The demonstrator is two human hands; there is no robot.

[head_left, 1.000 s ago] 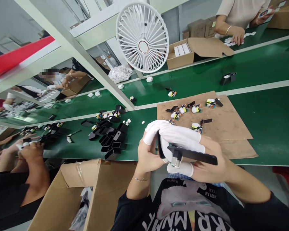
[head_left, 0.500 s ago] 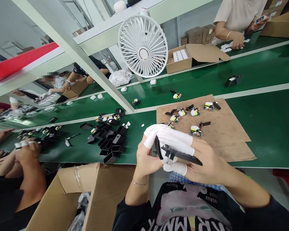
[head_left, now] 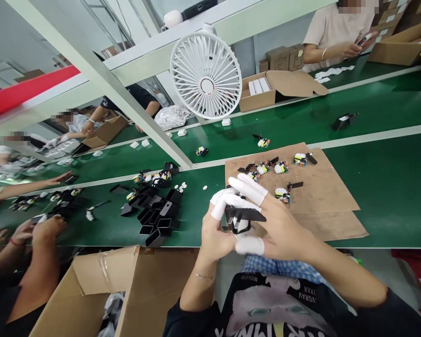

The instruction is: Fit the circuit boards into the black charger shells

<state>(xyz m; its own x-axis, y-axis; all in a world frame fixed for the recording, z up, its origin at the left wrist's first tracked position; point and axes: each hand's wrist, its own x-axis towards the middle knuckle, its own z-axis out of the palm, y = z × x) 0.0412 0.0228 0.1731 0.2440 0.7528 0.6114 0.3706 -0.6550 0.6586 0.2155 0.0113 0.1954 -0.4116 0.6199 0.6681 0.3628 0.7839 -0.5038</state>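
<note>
At the near edge of the table, toward its left, an open cardboard box is seen below the rim; clear plastic bags are partly visible inside it. Just beyond, on the green surface, a cluster of black housings is laid, their open ends showing hollow. To the right, above the near edge, a black plug part is held between both hands. The left hand is curled around it from the left, with white finger cots on the fingertips. The right hand is closed on it from the right, the index finger stretched upward. Behind the hands, small circuit boards are scattered on a cardboard sheet. At the far edge, beside a white fan, an open carton is filled with a row of white items.
</note>
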